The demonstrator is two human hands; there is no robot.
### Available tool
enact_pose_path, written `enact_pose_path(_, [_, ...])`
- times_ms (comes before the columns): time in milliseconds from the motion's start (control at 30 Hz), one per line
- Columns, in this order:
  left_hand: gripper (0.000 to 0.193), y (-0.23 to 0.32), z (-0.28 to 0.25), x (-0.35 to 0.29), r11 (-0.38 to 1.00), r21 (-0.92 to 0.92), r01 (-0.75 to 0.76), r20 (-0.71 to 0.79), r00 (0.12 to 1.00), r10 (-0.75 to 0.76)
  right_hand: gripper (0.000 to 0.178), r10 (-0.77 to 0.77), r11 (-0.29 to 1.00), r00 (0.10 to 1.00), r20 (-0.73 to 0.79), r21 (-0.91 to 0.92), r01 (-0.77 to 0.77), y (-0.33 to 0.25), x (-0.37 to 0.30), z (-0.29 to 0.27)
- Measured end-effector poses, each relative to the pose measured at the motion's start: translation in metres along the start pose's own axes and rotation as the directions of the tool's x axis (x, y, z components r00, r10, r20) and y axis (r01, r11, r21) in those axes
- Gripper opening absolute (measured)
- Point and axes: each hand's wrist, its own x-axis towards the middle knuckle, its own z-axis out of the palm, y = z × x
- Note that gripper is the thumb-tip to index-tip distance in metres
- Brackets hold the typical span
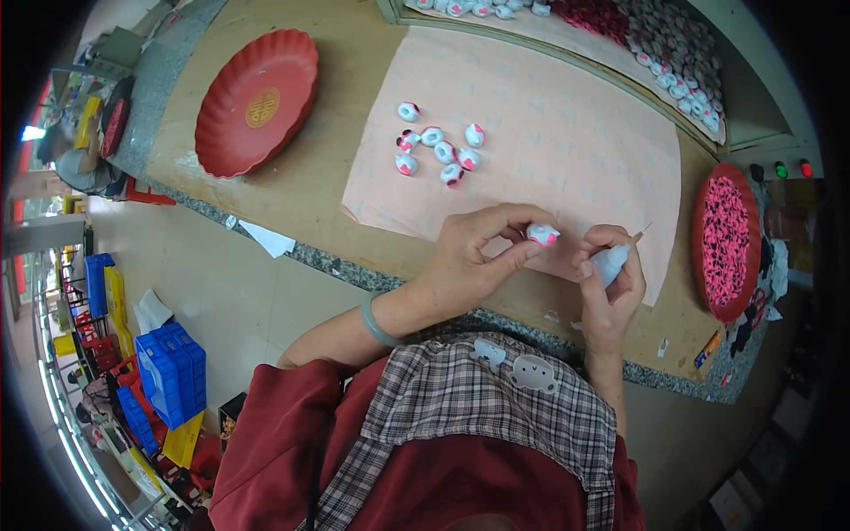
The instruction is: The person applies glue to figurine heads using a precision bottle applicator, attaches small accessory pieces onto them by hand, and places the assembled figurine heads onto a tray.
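My left hand (482, 252) is closed in a pinch around a small white-and-pink figurine (542, 234), held over the near part of the pale pink sheet (549, 115). Just to its right, my right hand (614, 288) wraps round a white, rounded squeeze bottle (610, 263) that tapers at its upper end. A thin pointed stick (642, 232) juts up beside the right index finger; how it is held is hidden. The figurine and bottle are apart. Farther off on the sheet lies a loose group of several similar white, pink and black figurines (444, 152).
A red scalloped tray (301, 111) rests at the far left of the table. To the right, another red tray (700, 239) holds many pink-and-black pieces. Behind the sheet, a shelf (611, 66) carries rows of small parts. Blue crates (173, 376) stand on the left; a person (84, 168) sits beyond.
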Motion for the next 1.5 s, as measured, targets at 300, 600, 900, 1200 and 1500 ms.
enact_pose_path(300, [0.027,0.018,-0.081,0.031,0.646,0.758,-0.087,-0.168,0.931,0.324,0.028,0.036,0.998,0.999,0.000,-0.053,-0.036,0.006,0.005,0.002])
enact_pose_path(600, [0.020,0.009,-0.102,0.058,0.362,0.928,-0.091,0.002,0.971,0.240,0.025,0.035,0.997,0.999,0.017,-0.064,-0.033,0.004,0.002,0.000])
enact_pose_path(900, [0.034,0.003,-0.095,0.048,0.357,0.898,-0.255,0.133,0.934,0.332,0.029,0.112,0.993,0.994,0.010,-0.045,-0.111,0.010,0.002,-0.004])
enact_pose_path(1200, [0.037,-0.006,-0.090,0.054,0.163,0.948,-0.275,0.240,0.949,0.202,0.026,0.146,0.989,0.989,0.005,-0.011,-0.146,0.017,0.002,-0.001])
enact_pose_path(1500, [0.032,-0.006,-0.099,0.070,0.141,0.913,-0.384,0.354,0.914,0.199,0.025,0.126,0.988,0.992,0.023,-0.093,-0.123,0.021,0.002,0.000])
